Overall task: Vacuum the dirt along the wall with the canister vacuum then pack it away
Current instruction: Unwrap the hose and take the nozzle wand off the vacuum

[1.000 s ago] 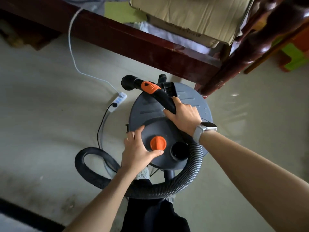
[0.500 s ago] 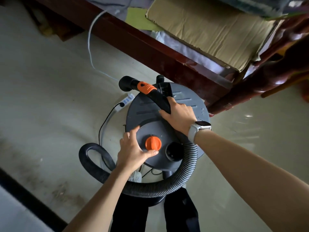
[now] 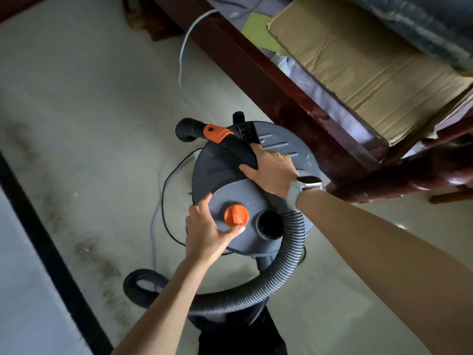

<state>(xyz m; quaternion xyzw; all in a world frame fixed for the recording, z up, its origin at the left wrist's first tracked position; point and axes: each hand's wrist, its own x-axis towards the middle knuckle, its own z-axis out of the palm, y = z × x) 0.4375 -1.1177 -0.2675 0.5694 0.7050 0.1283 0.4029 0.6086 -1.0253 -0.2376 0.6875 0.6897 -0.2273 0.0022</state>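
Head view showed the left hand (image 3: 207, 233) resting on the grey lid of the canister vacuum (image 3: 222, 172), fingers spread over the lid edge and the thumb touching the orange knob (image 3: 236, 215). The right hand (image 3: 272, 172) lay across the black hose handle (image 3: 240, 152), fingers curled over it and pressing it onto the lid. A watch (image 3: 303, 187) sat on the right wrist. The ribbed hose (image 3: 279, 270) curved from beneath the right wrist round the near side of the canister and ended in a loop on the floor (image 3: 89, 124). The canister stood on the floor just beside a dark wooden bed frame (image 3: 271, 73). Cardboard (image 3: 363, 65) lay on the bed. A black cable (image 3: 166, 190) ran along the floor left of the canister.
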